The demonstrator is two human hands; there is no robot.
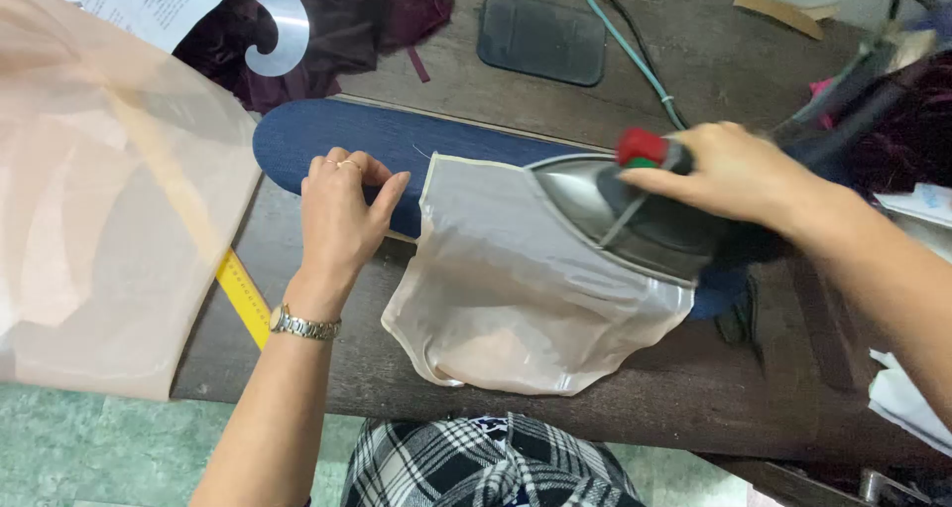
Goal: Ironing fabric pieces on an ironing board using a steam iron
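Heat is the worry we see first: the iron (635, 219) sits on the thin, glossy beige fabric piece (516, 289), and we judge that resting too long could scorch or pucker such sheer cloth. Our right hand (729, 175) is wrapped tight on the iron's handle, thumb by the red knob (643, 147). Our left hand (342, 214) lies to the left, fingers curled loosely on the blue padded ironing board (327, 135), holding nothing; we think it could be burnt if the iron slid that way. The fabric drapes over the board's near edge onto the dark wooden desk (694, 388), under the iron and just right of the left hand's grip. A yellow measuring tape (243, 299) lies further left.
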